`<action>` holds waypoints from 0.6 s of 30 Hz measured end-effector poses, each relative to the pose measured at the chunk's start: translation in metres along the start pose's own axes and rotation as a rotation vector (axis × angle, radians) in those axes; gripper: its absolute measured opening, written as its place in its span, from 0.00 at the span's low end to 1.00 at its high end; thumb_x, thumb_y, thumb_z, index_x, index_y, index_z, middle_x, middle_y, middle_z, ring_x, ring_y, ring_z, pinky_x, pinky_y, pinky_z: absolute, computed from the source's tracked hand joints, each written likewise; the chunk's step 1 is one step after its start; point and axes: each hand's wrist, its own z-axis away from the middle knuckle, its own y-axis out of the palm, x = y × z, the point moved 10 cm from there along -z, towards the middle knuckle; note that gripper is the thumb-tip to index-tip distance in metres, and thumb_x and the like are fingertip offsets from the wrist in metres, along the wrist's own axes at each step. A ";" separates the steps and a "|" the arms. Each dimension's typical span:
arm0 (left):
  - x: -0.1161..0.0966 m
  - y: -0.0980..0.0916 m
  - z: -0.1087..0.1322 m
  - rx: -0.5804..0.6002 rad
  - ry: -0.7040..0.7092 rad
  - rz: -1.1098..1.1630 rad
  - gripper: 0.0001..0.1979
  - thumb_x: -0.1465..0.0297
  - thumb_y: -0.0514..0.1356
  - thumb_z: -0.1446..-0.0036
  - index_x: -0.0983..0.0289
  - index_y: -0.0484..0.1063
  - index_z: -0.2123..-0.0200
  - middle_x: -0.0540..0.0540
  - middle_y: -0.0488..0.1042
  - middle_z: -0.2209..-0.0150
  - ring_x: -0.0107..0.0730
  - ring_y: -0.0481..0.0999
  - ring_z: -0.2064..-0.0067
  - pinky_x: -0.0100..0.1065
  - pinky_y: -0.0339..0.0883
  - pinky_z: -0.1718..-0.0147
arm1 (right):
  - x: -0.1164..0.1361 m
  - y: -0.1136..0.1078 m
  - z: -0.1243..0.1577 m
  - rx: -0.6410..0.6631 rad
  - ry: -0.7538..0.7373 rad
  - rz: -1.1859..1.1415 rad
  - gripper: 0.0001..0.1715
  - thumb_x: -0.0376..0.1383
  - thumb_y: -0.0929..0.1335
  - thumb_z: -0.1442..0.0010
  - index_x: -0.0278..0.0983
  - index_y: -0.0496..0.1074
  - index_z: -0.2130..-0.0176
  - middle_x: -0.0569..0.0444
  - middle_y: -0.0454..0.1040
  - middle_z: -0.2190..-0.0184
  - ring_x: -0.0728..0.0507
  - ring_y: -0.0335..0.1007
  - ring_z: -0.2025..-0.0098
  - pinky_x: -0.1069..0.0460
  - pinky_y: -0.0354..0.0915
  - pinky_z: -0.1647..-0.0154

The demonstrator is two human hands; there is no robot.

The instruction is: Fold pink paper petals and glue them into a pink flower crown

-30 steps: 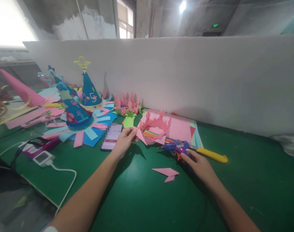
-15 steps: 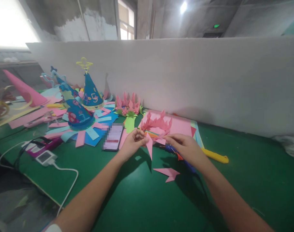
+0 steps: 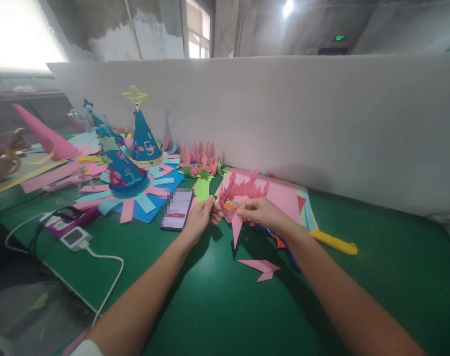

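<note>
My right hand [image 3: 264, 213] pinches a pointed piece of folded pink paper [image 3: 236, 231], its tip hanging down over the green table [image 3: 210, 306]. To its left, my left hand [image 3: 202, 216] has its fingers curled together; what they hold, if anything, I cannot make out. Right behind both hands stands a pink paper crown [image 3: 249, 188] with pointed folded tips, partly covered by my fingers. Another folded pink paper piece [image 3: 261, 267] lies flat on the table in front of my right hand.
A phone [image 3: 176, 210] lies left of my left hand. Blue cone hats [image 3: 145, 141] and a second pink crown [image 3: 200, 158] stand farther back. A yellow-handled tool [image 3: 334, 242] lies at right, before a white partition [image 3: 321, 123]. At far left, another person's hand [image 3: 2, 165] holds a yellow strip.
The pointed pink paper piece has passed from my left hand to my right hand, which has moved left. The view has shifted slightly.
</note>
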 end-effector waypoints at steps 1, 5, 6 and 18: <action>0.005 -0.003 -0.002 0.000 -0.032 -0.043 0.22 0.53 0.52 0.44 0.67 0.67 0.74 0.51 0.71 0.79 0.21 0.69 0.80 0.23 0.62 0.81 | -0.002 0.003 -0.001 0.024 0.010 -0.013 0.10 0.39 0.68 0.51 0.34 0.73 0.74 0.57 0.69 0.79 0.53 0.59 0.81 0.55 0.58 0.78; 0.042 -0.004 -0.004 0.125 -0.269 -0.300 0.15 0.63 0.53 0.42 0.68 0.66 0.75 0.49 0.69 0.84 0.21 0.66 0.86 0.23 0.59 0.86 | -0.008 0.011 -0.006 0.077 0.039 -0.095 0.11 0.41 0.70 0.53 0.34 0.72 0.75 0.56 0.70 0.78 0.51 0.63 0.77 0.56 0.59 0.76; 0.048 -0.003 -0.004 0.148 -0.297 -0.312 0.13 0.66 0.55 0.43 0.69 0.67 0.75 0.50 0.70 0.85 0.23 0.66 0.87 0.24 0.60 0.86 | -0.010 0.011 -0.008 0.075 0.046 -0.110 0.12 0.41 0.70 0.53 0.34 0.72 0.75 0.57 0.69 0.79 0.52 0.63 0.77 0.56 0.58 0.76; 0.061 0.034 0.011 0.054 -0.411 0.490 0.09 0.71 0.65 0.51 0.69 0.69 0.68 0.50 0.71 0.76 0.17 0.70 0.79 0.17 0.61 0.83 | -0.005 -0.004 -0.012 0.149 0.003 -0.498 0.13 0.41 0.72 0.53 0.34 0.73 0.70 0.57 0.72 0.74 0.52 0.68 0.71 0.54 0.63 0.64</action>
